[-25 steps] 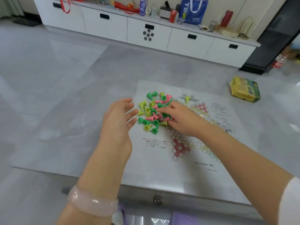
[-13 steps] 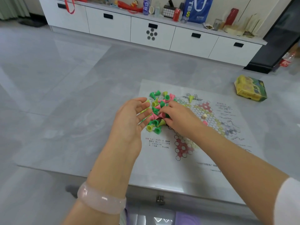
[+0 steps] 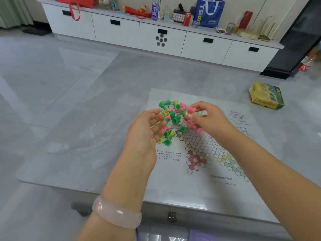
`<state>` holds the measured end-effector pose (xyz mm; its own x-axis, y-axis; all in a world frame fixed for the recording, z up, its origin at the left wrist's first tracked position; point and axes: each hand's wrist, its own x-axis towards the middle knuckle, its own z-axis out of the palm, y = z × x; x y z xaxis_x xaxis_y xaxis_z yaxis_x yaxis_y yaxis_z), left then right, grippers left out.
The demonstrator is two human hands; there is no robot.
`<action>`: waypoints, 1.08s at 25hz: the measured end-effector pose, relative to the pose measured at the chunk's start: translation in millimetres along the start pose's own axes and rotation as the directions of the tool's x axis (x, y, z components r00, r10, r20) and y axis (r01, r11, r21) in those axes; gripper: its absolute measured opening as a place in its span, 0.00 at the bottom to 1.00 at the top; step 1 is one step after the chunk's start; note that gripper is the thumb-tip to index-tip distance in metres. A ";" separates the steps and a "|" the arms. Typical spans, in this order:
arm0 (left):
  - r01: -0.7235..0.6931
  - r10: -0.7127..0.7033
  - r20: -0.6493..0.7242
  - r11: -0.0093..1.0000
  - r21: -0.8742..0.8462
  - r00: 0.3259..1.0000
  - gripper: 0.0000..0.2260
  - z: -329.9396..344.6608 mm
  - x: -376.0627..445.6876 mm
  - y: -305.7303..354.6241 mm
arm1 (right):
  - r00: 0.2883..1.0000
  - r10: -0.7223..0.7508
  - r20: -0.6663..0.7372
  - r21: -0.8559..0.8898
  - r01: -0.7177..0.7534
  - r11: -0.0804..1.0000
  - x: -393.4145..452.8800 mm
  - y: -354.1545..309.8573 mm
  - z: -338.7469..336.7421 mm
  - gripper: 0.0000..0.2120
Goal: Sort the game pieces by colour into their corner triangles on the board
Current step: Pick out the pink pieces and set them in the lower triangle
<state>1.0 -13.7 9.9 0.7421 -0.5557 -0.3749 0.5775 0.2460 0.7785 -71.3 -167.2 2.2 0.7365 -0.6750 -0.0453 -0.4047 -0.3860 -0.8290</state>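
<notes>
Our right hand (image 3: 206, 117) is pinched shut on pink pieces (image 3: 190, 111) at the far right edge of the pile (image 3: 173, 119), fingertips curled in so the little cones cannot slip (how many it holds we cannot tell, the picture being blurred there); our left hand (image 3: 147, 131) is spread, palm turned inward and fingers loose, holding nothing, set against the pile's left side as a wall, we judge, so that pieces do not scatter off the board (image 3: 208, 153) while the right picks; the pile itself, green, yellow and pink all mixed, lies on the board's far left part, touching the hexagon grid; the pink triangle (image 3: 193, 160) nearest us shows bare, so we take the sorting to be barely begun, pink first; the board lies flat on the table (image 3: 86, 136), and a yellow box (image 3: 266, 97) sits well apart at the far right, out of the way of both arms.
</notes>
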 end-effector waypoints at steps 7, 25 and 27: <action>0.397 -0.334 0.331 0.906 -0.145 0.883 0.11 29.1 -8.1 -35.7 | 0.997 -0.066 -0.046 0.287 0.076 0.955 -68.7 -7.8 9.4 0.10; 0.412 -0.353 0.347 0.904 -0.112 0.869 0.09 49.6 -32.2 -53.8 | 0.947 -0.217 -0.238 -0.052 0.210 0.976 -101.2 8.5 -22.0 0.07; 0.393 -0.349 0.253 0.907 -0.152 0.903 0.09 42.8 -23.5 -48.8 | 0.949 -0.149 -0.277 0.103 0.184 0.978 -99.2 14.2 -35.9 0.07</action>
<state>-59.1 -46.6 2.3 0.3825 -0.7879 -0.4825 0.8671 0.1257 0.4821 -169.6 -128.2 14.9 0.6095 -0.7571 0.2351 -0.2044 -0.4366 -0.8761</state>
